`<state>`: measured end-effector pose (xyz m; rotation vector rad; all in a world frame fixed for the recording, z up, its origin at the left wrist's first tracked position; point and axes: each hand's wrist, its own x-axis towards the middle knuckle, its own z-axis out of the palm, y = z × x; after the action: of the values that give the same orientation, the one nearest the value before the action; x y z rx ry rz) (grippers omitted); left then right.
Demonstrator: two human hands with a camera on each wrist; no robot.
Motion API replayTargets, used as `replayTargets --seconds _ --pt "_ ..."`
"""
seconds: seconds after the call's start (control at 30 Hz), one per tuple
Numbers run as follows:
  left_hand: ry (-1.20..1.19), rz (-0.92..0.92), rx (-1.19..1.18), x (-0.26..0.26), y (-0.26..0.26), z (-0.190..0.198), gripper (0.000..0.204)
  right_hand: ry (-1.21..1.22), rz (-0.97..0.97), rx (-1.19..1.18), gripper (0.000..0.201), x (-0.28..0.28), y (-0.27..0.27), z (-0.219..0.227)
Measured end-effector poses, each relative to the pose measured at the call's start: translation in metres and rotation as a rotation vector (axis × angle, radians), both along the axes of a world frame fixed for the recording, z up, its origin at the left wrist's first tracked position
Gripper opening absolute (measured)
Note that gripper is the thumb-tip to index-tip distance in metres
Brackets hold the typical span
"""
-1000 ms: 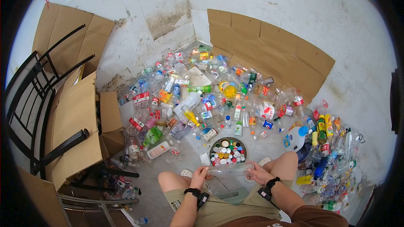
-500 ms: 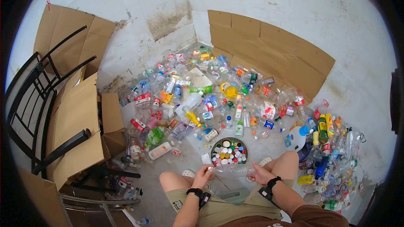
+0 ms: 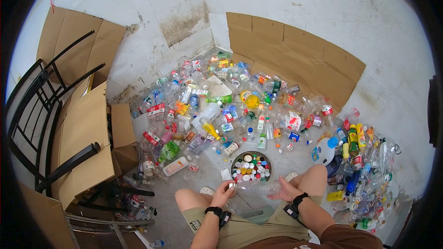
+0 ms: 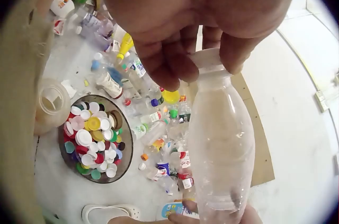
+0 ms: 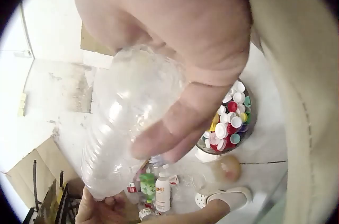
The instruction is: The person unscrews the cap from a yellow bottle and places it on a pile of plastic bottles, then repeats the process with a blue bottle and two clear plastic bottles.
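Note:
A clear, label-free plastic bottle [image 3: 256,187] lies level between both hands, above the lap. My left hand [image 3: 223,193] pinches its neck end; in the left wrist view the fingers and thumb of that hand [image 4: 196,17] close round a whitish cap [image 4: 207,58]. At the base end, my right hand [image 3: 287,191] grips the bottle, and the right wrist view shows the fingers of this hand [image 5: 175,38] wrapped round the clear body [image 5: 127,107]. Just beyond the bottle stands a round bowl [image 3: 232,171] of mixed-colour caps.
Many loose bottles [image 3: 230,115] spread over the floor ahead, with more bottles [image 3: 364,180] at the right. Cardboard boxes [image 3: 87,133] and a black metal frame [image 3: 34,124] stand at the left. A cardboard sheet [image 3: 295,50] leans on the back wall.
The bottle and left hand have shifted slightly to the right since the earliest frame. Fingers of the right hand look a little more extended along the bottle's base.

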<state>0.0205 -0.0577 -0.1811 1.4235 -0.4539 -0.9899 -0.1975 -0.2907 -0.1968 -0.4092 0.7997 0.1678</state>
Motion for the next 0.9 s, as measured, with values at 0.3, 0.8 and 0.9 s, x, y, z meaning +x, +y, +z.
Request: replayTargets --seconds 0.3,0.8,0.9 --pt "0.078 0.061 0.178 0.006 0.003 -0.011 0.025 -0.172 0.013 -0.374 0.041 -0.005 0.003 -0.006" --pt "0.002 0.039 0.19 0.007 0.004 -0.008 0.024 -0.192 0.042 -0.354 0.048 -0.008 0.0 -0.014" --pt "-0.013 0.071 0.134 0.005 0.002 -0.006 0.025 -0.253 -0.02 -0.384 0.051 -0.006 0.003 0.004"
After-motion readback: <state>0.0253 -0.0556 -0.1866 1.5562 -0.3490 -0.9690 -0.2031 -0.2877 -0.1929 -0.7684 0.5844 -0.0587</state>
